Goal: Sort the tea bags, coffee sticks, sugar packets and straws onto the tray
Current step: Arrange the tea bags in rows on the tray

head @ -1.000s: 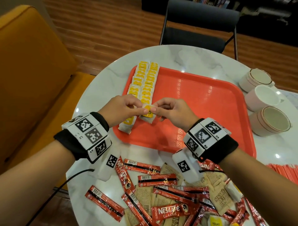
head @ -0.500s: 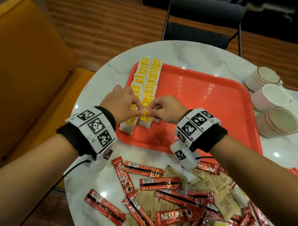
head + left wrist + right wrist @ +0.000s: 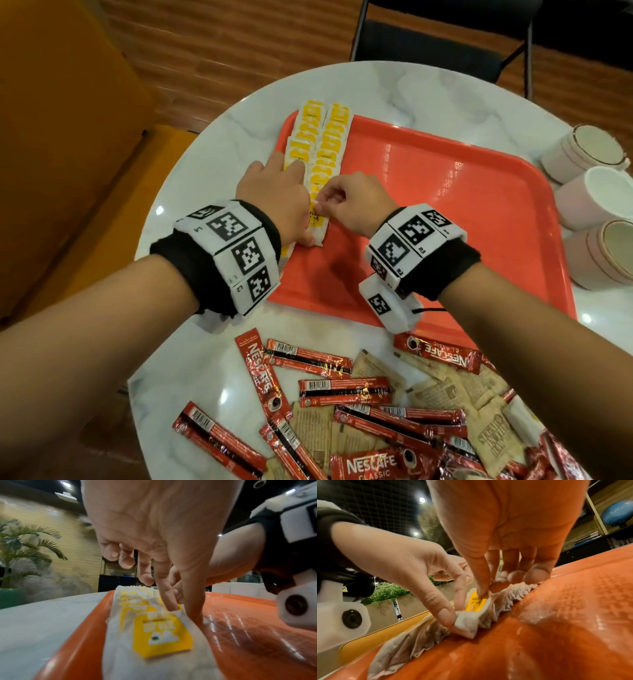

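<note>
**A:** Where on the worktop (image 3: pixel 212 164) is it?

**B:** On the orange tray (image 3: pixel 445 212), left side. Two rows of tea bags (image 3: pixel 329 147) run away from the person. The nearest tea bag (image 3: pixel 318 236) closes the right-hand row, long axis in line with it.

**A:** And the hands?

**B:** Both are on it. The left hand (image 3: pixel 274 195) pinches its near corner, and the right hand (image 3: pixel 356 202) fingers (image 3: pixel 480 577) pinch the yellow-tag end. Letting go looks next.

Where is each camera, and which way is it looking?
Head: above, looking down at the table, tray and coffee sticks; both forearms, left hand and right hand show.
Left wrist: under the left wrist, looking along its fingers, low over the tray; the right wrist shows too.
Right wrist: likewise along the right fingers; the left hand shows too.
All share: the tea bag both hands touch.
</note>
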